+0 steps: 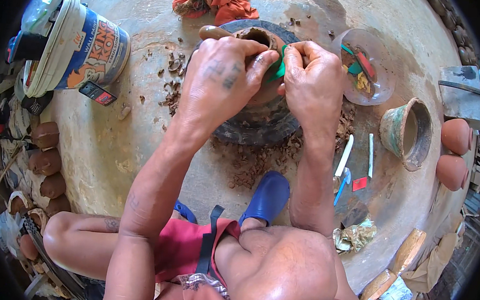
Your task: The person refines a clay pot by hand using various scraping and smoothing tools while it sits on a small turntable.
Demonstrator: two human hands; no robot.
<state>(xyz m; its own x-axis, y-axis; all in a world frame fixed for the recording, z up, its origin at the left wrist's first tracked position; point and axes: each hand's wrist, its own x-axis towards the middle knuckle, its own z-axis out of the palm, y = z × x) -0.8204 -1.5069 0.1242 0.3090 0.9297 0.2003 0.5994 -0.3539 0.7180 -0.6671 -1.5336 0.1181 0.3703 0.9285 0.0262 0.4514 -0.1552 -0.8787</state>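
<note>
A brown clay pot (278,42) with a round opening stands on a dark, clay-smeared turning wheel (246,133). My left hand (217,71) is closed on the pot at its rim, the thumb on the near side and the other fingers partly hidden. A rounded brown stub (214,33), like a handle or spout, sticks out beyond that hand. In a pinch, my right hand (314,80) holds a green flat scraper (278,71) against the pot's right side. Much of the pot's wall lies hidden behind both hands.
Clay scraps (250,170) litter the floor around the wheel. At right are a clear tub (384,84) of small tools, a clay-stained bucket (393,129), white strips (344,155) and reddish pots (453,173). A paint bucket (111,48), phone (97,93) and orange cloth (232,6) lie around.
</note>
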